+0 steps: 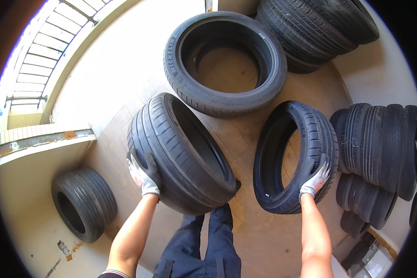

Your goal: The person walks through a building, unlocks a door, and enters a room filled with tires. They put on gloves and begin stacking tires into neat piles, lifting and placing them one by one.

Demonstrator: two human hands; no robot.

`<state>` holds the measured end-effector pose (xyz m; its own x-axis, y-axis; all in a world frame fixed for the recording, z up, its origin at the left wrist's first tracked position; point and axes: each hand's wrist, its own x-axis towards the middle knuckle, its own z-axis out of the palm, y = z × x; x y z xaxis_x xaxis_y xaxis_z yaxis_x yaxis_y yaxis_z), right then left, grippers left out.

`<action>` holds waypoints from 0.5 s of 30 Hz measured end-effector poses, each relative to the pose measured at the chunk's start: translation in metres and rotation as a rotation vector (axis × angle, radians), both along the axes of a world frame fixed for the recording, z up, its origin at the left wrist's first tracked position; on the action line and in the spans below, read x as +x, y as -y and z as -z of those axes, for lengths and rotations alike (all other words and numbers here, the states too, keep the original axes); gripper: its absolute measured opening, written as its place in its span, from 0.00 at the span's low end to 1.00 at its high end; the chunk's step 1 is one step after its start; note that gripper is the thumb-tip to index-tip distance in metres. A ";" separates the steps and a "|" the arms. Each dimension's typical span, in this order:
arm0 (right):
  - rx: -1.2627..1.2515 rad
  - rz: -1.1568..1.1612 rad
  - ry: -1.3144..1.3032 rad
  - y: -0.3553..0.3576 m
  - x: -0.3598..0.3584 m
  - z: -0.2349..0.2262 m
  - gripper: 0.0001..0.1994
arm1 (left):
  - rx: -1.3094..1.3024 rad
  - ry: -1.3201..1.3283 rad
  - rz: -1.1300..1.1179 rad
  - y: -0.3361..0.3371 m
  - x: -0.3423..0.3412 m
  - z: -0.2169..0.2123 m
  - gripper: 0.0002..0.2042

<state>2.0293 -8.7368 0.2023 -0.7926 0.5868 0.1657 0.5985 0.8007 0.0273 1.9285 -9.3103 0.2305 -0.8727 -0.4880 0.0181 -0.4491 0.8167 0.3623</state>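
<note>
Two black tyres stand upright on their treads in front of me. My left hand (145, 173), in a grey and white glove, presses on the tread of the left tyre (180, 148), which leans to the right. My right hand (316, 177), gloved the same way, rests on the tread of the right tyre (295, 157). The two tyres stand apart, with brown floor showing between them. My dark trouser legs show at the lower edge, below the left tyre.
A third tyre (224, 62) lies flat on the tiled floor beyond both. Tyre stacks stand at the back right (317, 28) and along the right wall (380, 148). A single tyre (83, 204) leans at the lower left by a low cream wall.
</note>
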 end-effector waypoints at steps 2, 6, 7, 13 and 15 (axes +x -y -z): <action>0.005 0.045 0.049 0.014 -0.011 -0.019 0.31 | -0.007 -0.072 0.023 -0.007 0.001 -0.008 0.34; -0.017 0.037 0.029 0.026 -0.022 -0.040 0.30 | -0.016 -0.085 -0.011 -0.040 0.009 -0.026 0.34; -0.015 0.043 0.029 0.028 -0.021 -0.041 0.30 | -0.007 -0.097 -0.012 -0.050 0.013 -0.030 0.34; 0.028 0.077 0.110 0.023 -0.017 -0.040 0.30 | 0.048 -0.033 -0.036 -0.081 0.035 -0.047 0.36; 0.041 0.027 0.059 0.027 -0.023 -0.044 0.28 | 0.046 -0.020 -0.016 -0.082 0.036 -0.053 0.37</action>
<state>2.0061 -8.7633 0.2463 -0.7854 0.6021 0.1435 0.6165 0.7815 0.0958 1.9643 -9.2285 0.2832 -0.8642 -0.5029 0.0125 -0.4546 0.7914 0.4086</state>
